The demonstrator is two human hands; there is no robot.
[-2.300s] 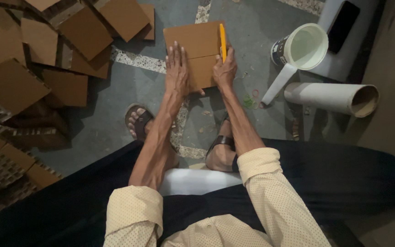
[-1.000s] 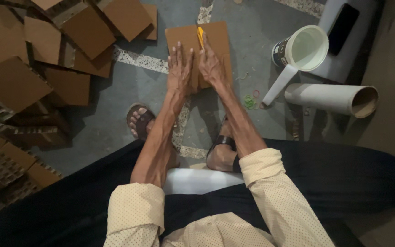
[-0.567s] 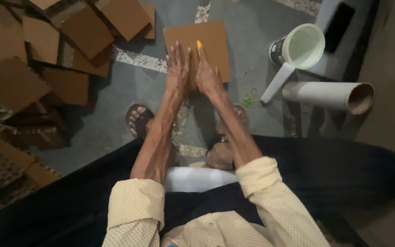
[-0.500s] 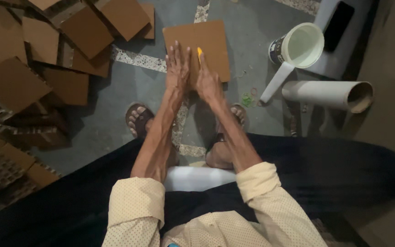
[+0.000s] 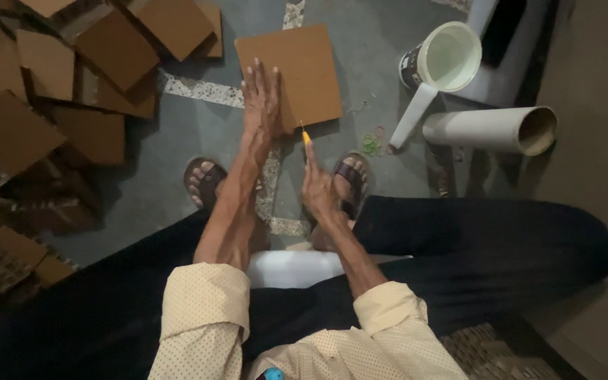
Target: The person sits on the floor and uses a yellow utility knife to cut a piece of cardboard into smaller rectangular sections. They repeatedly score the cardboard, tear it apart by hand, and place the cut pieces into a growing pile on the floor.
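A square brown cardboard sheet (image 5: 304,67) lies flat on the grey floor ahead of my feet. My left hand (image 5: 262,98) presses flat on its left part, fingers spread. My right hand (image 5: 316,186) is drawn back near my right foot and grips a yellow utility knife (image 5: 305,138), whose tip points at the sheet's near edge, just off the cardboard.
Many cut cardboard pieces (image 5: 51,77) pile up at the left. A white bucket (image 5: 448,60) with a long white handle stands at the right, next to a white tube (image 5: 490,130) lying on its side. Rubber bands (image 5: 371,144) lie by my right sandal (image 5: 352,176).
My right hand has pulled the yellow knife toward me down the sheet and off its near edge. The left hand has stayed flat on the cardboard.
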